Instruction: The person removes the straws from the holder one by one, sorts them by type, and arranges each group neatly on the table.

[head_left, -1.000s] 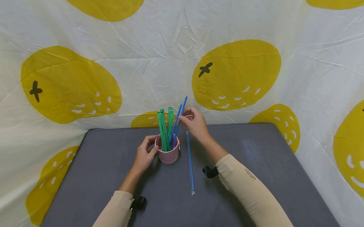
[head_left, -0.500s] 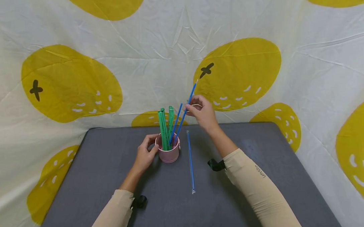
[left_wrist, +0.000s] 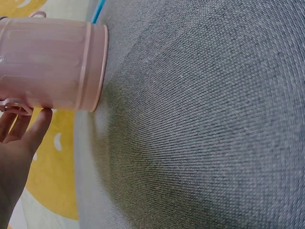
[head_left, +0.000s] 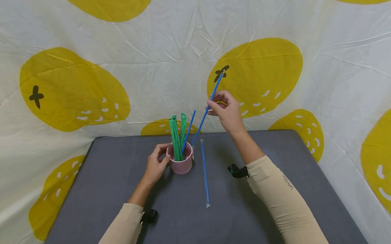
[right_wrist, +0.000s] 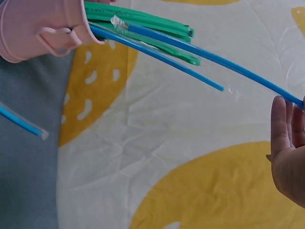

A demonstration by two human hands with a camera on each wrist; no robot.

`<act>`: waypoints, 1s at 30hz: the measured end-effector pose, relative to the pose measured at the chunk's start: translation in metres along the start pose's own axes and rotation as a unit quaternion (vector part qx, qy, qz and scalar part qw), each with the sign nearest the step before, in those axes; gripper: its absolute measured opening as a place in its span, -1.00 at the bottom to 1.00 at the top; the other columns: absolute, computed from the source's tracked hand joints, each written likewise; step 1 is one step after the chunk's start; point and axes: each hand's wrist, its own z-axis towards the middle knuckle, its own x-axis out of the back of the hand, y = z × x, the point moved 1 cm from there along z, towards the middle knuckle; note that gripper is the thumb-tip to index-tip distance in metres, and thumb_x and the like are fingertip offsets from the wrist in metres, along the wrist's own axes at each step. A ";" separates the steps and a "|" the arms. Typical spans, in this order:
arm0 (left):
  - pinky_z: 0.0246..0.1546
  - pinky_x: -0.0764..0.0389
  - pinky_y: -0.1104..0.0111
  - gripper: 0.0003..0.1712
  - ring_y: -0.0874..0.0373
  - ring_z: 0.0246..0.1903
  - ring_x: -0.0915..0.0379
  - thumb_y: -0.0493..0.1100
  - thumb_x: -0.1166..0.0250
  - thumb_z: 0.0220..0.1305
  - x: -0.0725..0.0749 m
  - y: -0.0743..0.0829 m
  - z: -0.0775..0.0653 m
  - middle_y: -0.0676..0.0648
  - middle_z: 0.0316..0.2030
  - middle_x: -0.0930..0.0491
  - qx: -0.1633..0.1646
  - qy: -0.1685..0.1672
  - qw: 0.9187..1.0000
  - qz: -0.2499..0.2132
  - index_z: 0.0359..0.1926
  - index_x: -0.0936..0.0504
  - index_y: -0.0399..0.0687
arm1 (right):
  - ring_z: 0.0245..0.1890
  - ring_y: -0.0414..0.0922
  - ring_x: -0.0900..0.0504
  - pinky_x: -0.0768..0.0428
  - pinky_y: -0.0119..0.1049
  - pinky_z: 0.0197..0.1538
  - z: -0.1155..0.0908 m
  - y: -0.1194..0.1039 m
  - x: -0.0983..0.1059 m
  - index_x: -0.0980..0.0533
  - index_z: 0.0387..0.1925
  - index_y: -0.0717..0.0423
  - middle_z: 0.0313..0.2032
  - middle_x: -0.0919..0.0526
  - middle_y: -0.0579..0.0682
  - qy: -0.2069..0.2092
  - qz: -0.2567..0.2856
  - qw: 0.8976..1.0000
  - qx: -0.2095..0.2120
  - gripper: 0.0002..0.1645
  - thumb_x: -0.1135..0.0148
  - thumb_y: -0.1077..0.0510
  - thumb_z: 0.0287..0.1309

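Pinched between the thumb and fingers of my right hand [head_left: 226, 110] is a blue straw [head_left: 203, 118] in a clear wrapper, slanting up to the right. Its lower end is out of the pink bucket [head_left: 181, 168], close beside the rim, as the right wrist view also shows. My left hand [head_left: 155, 166] grips the bucket's left side, fingertips near its small handle [left_wrist: 16, 106] in the left wrist view. Inside the bucket stand several thin green wrapped sticks [right_wrist: 143, 21] with dark print and another blue straw [head_left: 190, 125]. The bucket stands upright.
One more wrapped blue straw [head_left: 204, 172] lies on the dark grey table [head_left: 97, 183], right of the bucket, pointing toward me. Behind the table's far edge hangs a white cloth [head_left: 168, 83] printed with yellow fruit.
My right hand has moved up and to the right, drawing the blue straw out of the bucket. The left hand and the bucket have stayed in place.
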 end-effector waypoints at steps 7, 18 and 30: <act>0.08 -0.48 -0.12 -0.55 -0.34 0.16 -0.40 -0.36 -0.16 0.31 0.001 0.001 0.000 -0.45 0.14 -0.44 0.007 -0.003 1.000 -0.002 0.19 -0.37 -0.44 | -0.38 -0.05 -0.68 -0.70 -0.19 -0.28 0.000 -0.004 0.011 -0.45 -0.11 0.31 -0.31 -0.53 0.04 0.008 -0.003 1.000 -0.004 -0.72 -0.27 0.32 0.15; 0.10 -0.48 -0.12 -0.55 -0.31 0.16 -0.41 -0.35 -0.15 0.32 0.001 0.002 0.000 -0.39 0.14 -0.47 0.008 -0.003 1.000 0.012 0.20 -0.37 -0.41 | -0.43 -0.17 -0.68 -0.70 -0.13 -0.29 -0.006 0.030 0.035 -0.45 -0.04 0.40 -0.34 -0.57 -0.02 -0.003 -0.054 0.997 -0.055 -0.61 -0.30 0.29 0.13; 0.08 -0.49 -0.13 -0.56 -0.33 0.15 -0.40 -0.37 -0.15 0.31 0.001 0.004 -0.001 -0.39 0.15 -0.46 0.007 -0.001 1.000 0.009 0.19 -0.37 -0.41 | -0.38 -0.12 -0.69 -0.70 -0.26 -0.33 -0.032 0.092 0.060 -0.47 0.04 0.37 -0.29 -0.58 0.01 -0.037 -0.133 0.981 -0.138 -0.51 -0.34 0.19 0.13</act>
